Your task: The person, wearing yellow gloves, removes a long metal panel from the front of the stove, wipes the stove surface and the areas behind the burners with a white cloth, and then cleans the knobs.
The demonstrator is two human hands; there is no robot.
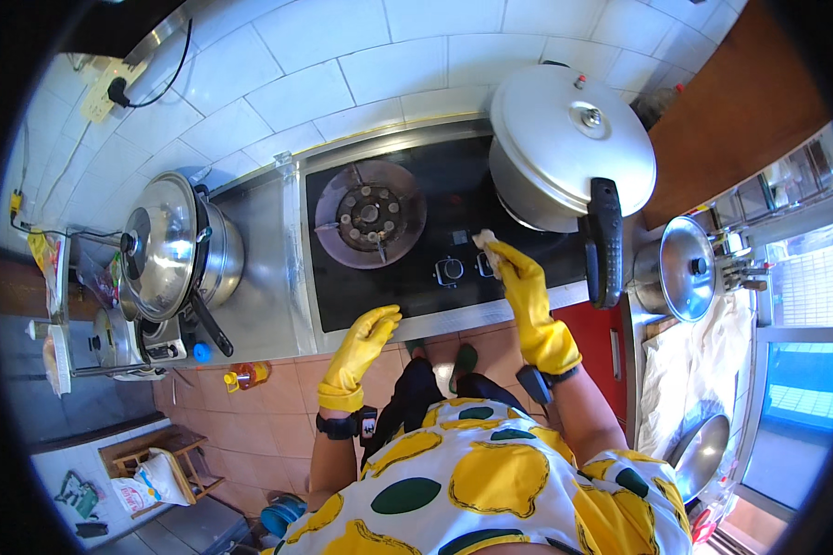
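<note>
My right hand, in a yellow rubber glove, grips a pale cloth against the black glass cooktop. The cloth is beside the right control knob, which my fingers partly cover; the left control knob is in full sight. My left hand, gloved alike, is at the cooktop's front edge with loosely bent fingers and nothing in it. Left of the knobs is a gas burner with bare pot supports. A large pressure cooker stands over the right side, its black handle jutting towards me.
On the steel counter at left are a lidded wok and a steel pot. At right stands a lidded steel pot. An oil bottle is on the tiled floor. A plug sits in a wall power strip.
</note>
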